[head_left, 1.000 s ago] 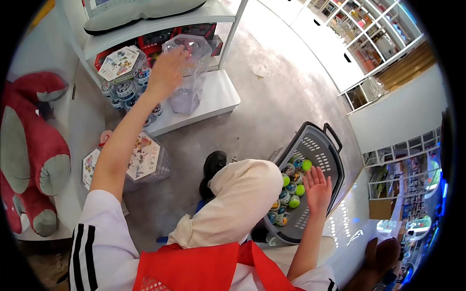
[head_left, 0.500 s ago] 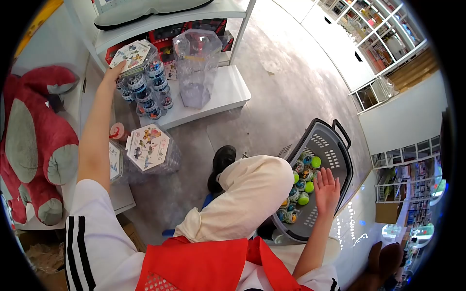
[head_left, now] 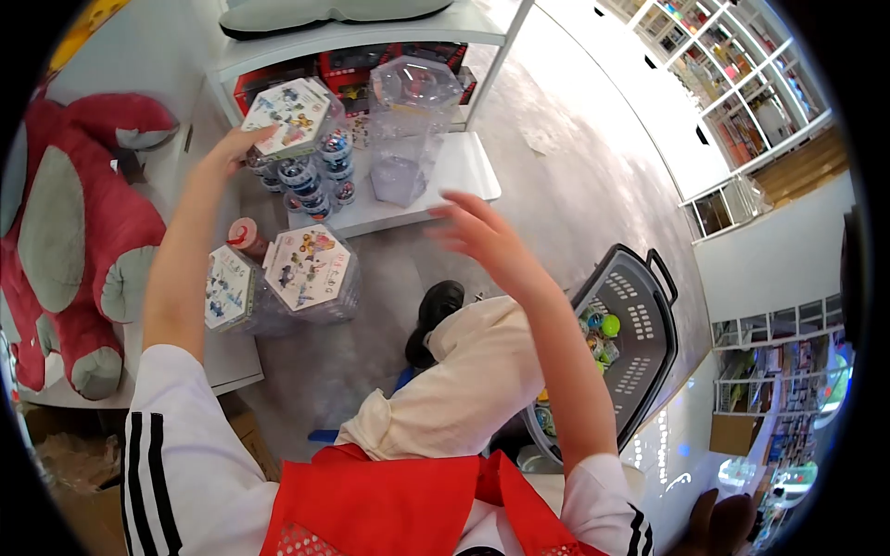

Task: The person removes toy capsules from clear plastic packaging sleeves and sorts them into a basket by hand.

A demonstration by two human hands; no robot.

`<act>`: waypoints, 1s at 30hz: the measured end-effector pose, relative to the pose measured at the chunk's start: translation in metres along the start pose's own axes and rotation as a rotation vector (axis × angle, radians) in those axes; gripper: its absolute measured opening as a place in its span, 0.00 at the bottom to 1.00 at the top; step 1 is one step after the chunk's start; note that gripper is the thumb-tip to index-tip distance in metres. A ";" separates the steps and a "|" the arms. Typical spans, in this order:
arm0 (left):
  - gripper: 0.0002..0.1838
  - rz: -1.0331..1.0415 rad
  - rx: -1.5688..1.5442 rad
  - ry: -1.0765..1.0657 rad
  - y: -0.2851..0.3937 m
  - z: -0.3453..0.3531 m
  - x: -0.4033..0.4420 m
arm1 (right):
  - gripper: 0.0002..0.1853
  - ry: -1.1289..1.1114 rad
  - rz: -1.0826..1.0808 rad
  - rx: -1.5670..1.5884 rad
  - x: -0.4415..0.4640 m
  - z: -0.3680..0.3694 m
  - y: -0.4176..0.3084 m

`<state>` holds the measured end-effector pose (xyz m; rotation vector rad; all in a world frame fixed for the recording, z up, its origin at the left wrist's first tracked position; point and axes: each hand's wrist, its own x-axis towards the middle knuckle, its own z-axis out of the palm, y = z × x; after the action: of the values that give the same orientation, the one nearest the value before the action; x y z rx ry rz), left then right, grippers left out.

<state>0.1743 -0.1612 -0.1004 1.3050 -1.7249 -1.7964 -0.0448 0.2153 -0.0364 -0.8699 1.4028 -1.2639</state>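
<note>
The lidded toy box (head_left: pixel 286 119) is at the left end of the low white shelf (head_left: pixel 468 176), far left in the scene; its clear sides show stacks of small round jars (head_left: pixel 301 176) with dark and coloured contents. Just to its right on the shelf stands a tall see-through tub (head_left: pixel 399 139). Nearer, below the shelf, are two more boxes with printed lids, one on the right (head_left: pixel 311 269) and one on the left (head_left: pixel 230 289), side by side. The grey basket (head_left: pixel 642 320) on the right holds green and multicoloured balls (head_left: pixel 609 326), partly hidden by the right forearm.

The left hand (head_left: pixel 241 148) has its fingers on the left edge of the toy box's lid; whether it grips or only touches, I cannot tell. The right hand (head_left: pixel 475 233), blurred, is raised with loosely spread fingers, holding nothing, between shelf and basket.

A pink cup (head_left: pixel 246 236) stands behind the two near boxes. A red and grey plush toy (head_left: pixel 60 213) lies far left, and the person's bent leg (head_left: pixel 445 398) fills the space left of the basket.

The toy box's lid is white, six-sided and printed with small colourful pictures.
</note>
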 end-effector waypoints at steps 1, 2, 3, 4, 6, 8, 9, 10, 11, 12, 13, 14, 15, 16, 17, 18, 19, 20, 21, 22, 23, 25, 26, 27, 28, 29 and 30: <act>0.31 -0.004 0.012 -0.016 0.001 0.002 -0.006 | 0.33 0.010 0.048 -0.027 0.032 0.016 0.002; 0.32 -0.007 0.026 -0.034 0.002 0.004 -0.010 | 0.36 0.023 0.094 -0.052 0.064 0.030 0.007; 0.32 0.006 0.005 -0.051 0.002 0.004 -0.013 | 0.38 0.056 0.126 -0.077 0.096 0.042 0.010; 0.31 -0.024 0.007 -0.015 0.003 0.005 -0.014 | 0.39 0.091 0.158 -0.102 0.124 0.053 0.015; 0.27 -0.075 0.014 0.057 0.006 0.001 -0.010 | 0.37 0.143 0.043 -0.099 0.165 0.068 0.027; 0.27 -0.044 -0.048 0.027 -0.007 -0.008 0.017 | 0.35 0.147 -0.033 -0.079 0.193 0.083 0.044; 0.27 0.003 -0.095 0.013 -0.004 -0.002 0.018 | 0.35 0.126 -0.053 -0.067 0.197 0.090 0.045; 0.27 0.044 -0.147 -0.010 -0.002 0.007 0.021 | 0.34 0.114 -0.067 -0.059 0.198 0.091 0.047; 0.27 0.097 -0.087 0.135 -0.004 0.018 0.020 | 0.34 0.091 -0.068 0.020 0.197 0.089 0.051; 0.27 0.147 -0.072 0.164 -0.004 0.026 0.016 | 0.34 0.088 -0.087 0.068 0.191 0.090 0.049; 0.26 0.198 -0.057 0.193 -0.005 0.030 0.016 | 0.34 0.085 -0.109 0.118 0.187 0.093 0.049; 0.26 0.250 -0.040 0.224 -0.004 0.035 0.015 | 0.34 0.082 -0.135 0.170 0.182 0.094 0.047; 0.25 0.276 -0.046 0.247 0.000 0.039 0.010 | 0.35 0.088 -0.090 0.183 0.175 0.095 0.043; 0.25 0.279 -0.029 0.257 0.005 0.039 0.006 | 0.35 0.102 -0.122 0.186 0.173 0.095 0.044; 0.25 0.284 -0.010 0.270 0.010 0.035 0.004 | 0.35 0.113 -0.156 0.191 0.172 0.096 0.043; 0.26 0.289 0.011 0.284 0.018 0.032 -0.001 | 0.36 0.123 -0.191 0.197 0.173 0.097 0.042; 0.25 0.324 0.007 0.311 0.027 0.030 -0.012 | 0.39 0.146 -0.187 0.161 0.168 0.101 0.031; 0.25 0.358 0.005 0.335 0.038 0.028 -0.026 | 0.40 0.128 -0.192 0.165 0.160 0.103 0.021; 0.25 0.397 0.004 0.354 0.050 0.026 -0.040 | 0.41 0.115 -0.203 0.171 0.145 0.107 0.001; 0.25 0.441 0.027 0.381 0.062 0.023 -0.054 | 0.42 0.108 -0.220 0.178 0.135 0.105 -0.010; 0.25 0.484 0.053 0.399 0.073 0.020 -0.071 | 0.44 0.088 -0.280 0.185 0.137 0.106 -0.009; 0.22 0.600 0.150 0.481 0.094 0.008 -0.094 | 0.43 0.046 -0.454 0.240 0.127 0.112 -0.017; 0.21 0.658 0.109 0.452 0.103 0.003 -0.110 | 0.42 0.017 -0.501 0.258 0.112 0.117 -0.024; 0.19 0.696 0.080 0.421 0.116 0.005 -0.134 | 0.42 0.032 -0.556 0.243 0.101 0.121 -0.028; 0.19 0.744 0.109 0.413 0.125 -0.003 -0.149 | 0.42 0.049 -0.612 0.173 0.086 0.121 -0.035; 0.19 0.751 0.107 0.486 0.134 -0.012 -0.162 | 0.42 -0.025 -0.686 0.288 0.068 0.123 -0.045; 0.20 0.799 0.145 0.553 0.146 -0.009 -0.185 | 0.42 0.009 -0.730 0.220 0.051 0.122 -0.056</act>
<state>0.2285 -0.0573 0.1045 0.8413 -1.7044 -0.7910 0.0558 0.1267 0.0149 -1.2760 0.9397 -1.9210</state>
